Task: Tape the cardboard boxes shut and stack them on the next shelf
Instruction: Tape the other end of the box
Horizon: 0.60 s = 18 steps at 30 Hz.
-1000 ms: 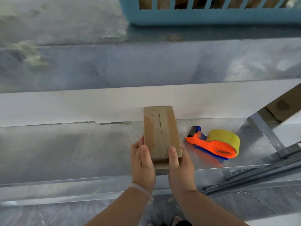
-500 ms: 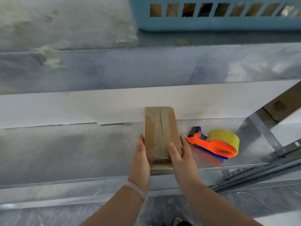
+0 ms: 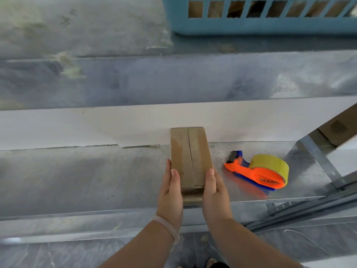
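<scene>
While both hands clasp it, the cardboard box [image 3: 190, 157] lies flat at the centre of the frame on a bare metal shelf [image 3: 77, 180], its long side running up the picture and its far end reaching a white panel [image 3: 96, 126] behind the shelf. Glossy strips of tape cover its top on either side of the middle seam, and its near end sits at the shelf's front lip. At the box's lower left side, the left hand [image 3: 171, 192] grips it with the thumb laid over the top edge and the fingers running along the side; a pale wristband [image 3: 168, 227] circles that wrist. Mirroring it at the lower right side, the right hand [image 3: 215, 192] holds the box with its thumb on the top edge and its fingers down the side, mostly hidden. Right of the box and apart from it, an orange and blue tape dispenser [image 3: 255, 173] rests on the same shelf, carrying a yellowish tape roll [image 3: 270, 163]. On a higher shelf at the upper right of the frame stands a blue slotted basket [image 3: 260, 26].
</scene>
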Tool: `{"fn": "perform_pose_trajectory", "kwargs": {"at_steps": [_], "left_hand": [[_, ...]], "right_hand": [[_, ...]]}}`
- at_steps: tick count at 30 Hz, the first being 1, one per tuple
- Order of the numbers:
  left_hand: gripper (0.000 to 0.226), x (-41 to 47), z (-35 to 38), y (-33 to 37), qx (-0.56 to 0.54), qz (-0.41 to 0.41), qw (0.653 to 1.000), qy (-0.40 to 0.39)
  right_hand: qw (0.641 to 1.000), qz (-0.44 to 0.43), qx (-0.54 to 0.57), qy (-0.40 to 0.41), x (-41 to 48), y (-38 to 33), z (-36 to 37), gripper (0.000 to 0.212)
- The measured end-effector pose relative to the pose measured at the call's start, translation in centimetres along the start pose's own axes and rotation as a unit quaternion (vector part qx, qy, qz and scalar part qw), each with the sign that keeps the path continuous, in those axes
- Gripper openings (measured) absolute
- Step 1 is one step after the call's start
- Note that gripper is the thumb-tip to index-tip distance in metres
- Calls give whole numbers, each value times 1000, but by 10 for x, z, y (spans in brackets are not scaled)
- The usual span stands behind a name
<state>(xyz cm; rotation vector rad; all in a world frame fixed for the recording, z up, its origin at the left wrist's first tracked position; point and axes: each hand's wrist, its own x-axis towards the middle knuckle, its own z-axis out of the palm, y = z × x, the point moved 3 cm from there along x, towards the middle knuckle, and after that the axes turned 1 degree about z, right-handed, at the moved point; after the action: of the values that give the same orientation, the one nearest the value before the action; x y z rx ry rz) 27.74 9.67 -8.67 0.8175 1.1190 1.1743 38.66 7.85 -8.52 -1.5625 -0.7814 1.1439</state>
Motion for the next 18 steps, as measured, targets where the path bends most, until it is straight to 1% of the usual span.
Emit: {"fn": "perform_pose_trajectory", "kwargs": {"at_steps": [1, 3, 4, 5, 6, 7, 9, 10, 11, 12, 13, 14, 15, 16, 17, 18], "left_hand": [[64, 0, -2, 1, -3, -12, 1000, -11], [71, 1, -4, 4, 6, -27, 999, -26], [73, 1, -5, 5, 13, -29, 999, -27], [74, 0, -4, 7, 21, -34, 999, -27], [73, -1, -4, 9, 28, -40, 998, -36], [70, -3, -4, 9, 33, -46, 997, -49], [58, -7, -5, 11, 51, -43, 995, -79], [51, -9, -8, 15, 76, -26, 993, -81], [48, -8, -14, 20, 124, 9, 990, -65], [47, -8, -21, 28, 188, 61, 980, -39], [49, -7, -29, 36, 287, 129, 949, -10], [50, -4, -37, 44, 398, 209, 893, 5], [52, 0, -42, 49, 489, 272, 829, -13], [54, 3, -43, 52, 565, 307, 764, -54], [55, 6, -42, 54, 626, 310, 710, -96], [56, 6, -40, 57, 673, 293, 669, -119]], "right_hand": [[1000, 6, 3, -10, 1, 0, -1, 55], [999, 18, 0, -37, 5, -2, -2, 72], [999, 22, -12, -47, 6, -3, -2, 78], [998, 25, -28, -53, 6, -4, -3, 77], [997, 26, -45, -57, 8, -4, -5, 68], [996, 23, -60, -59, 10, -3, -8, 55], [994, 19, -84, -60, 14, -7, -17, 33], [994, 21, -91, -62, 17, -10, -24, 26], [993, 19, -98, -67, 21, -13, -31, 22], [991, 13, -107, -80, 24, -16, -37, 17], [988, 5, -121, -101, 26, -20, -43, 14], [983, -4, -138, -124, 27, -25, -46, 13], [976, -13, -163, -143, 30, -29, -48, 13], [970, -23, -187, -154, 32, -35, -48, 14], [965, -36, -209, -155, 34, -40, -48, 14], [962, -55, -229, -142, 38, -44, -49, 17]]}}
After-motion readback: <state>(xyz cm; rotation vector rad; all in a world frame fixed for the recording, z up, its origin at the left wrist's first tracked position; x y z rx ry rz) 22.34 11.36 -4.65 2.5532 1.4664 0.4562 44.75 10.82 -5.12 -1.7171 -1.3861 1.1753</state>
